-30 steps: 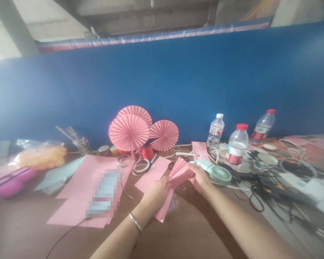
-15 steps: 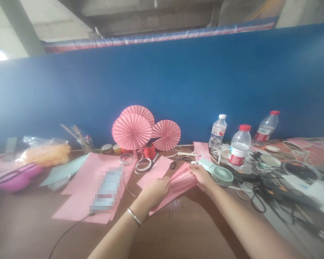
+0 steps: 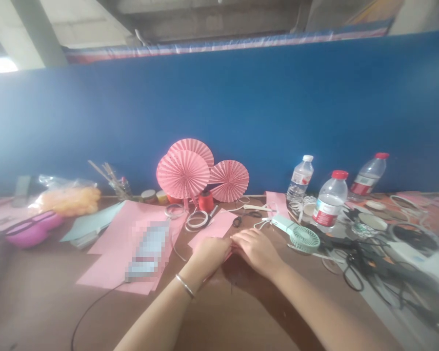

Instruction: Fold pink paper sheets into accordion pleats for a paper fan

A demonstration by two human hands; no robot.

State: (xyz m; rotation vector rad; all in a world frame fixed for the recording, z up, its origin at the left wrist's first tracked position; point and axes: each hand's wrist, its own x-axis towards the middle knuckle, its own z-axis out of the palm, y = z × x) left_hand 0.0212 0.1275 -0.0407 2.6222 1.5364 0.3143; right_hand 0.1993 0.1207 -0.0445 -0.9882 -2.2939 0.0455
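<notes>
Close together over the middle of the table are my left hand (image 3: pixel 214 251), which wears a bangle (image 3: pixel 185 286) at the wrist, and my right hand (image 3: pixel 255 248). Both are closed on a pleated pink paper, which is almost wholly hidden beneath the fingers. Just behind my left hand lies a flat pink sheet (image 3: pixel 216 225). A small black-handled tool (image 3: pixel 237 221), its kind unclear, rests beyond the fingertips. To the right of my right hand is a mint-green handheld fan (image 3: pixel 303 238). Round pleated pink paper fans (image 3: pixel 183 174) stand against the blue panel.
Pink sheets (image 3: pixel 109 265) under a blurred-out device lie on the left, near a bag of orange material (image 3: pixel 68 199). Tape rolls (image 3: pixel 196 222) and red thread (image 3: pixel 206 201) sit at the back. Bottles (image 3: pixel 329 204) and tangled black cables (image 3: pixel 373 258) crowd the right.
The pleated paper was partly spread between my hands; now it is gathered down under them. My right hand has moved inward and turned over it. The view has shifted slightly.
</notes>
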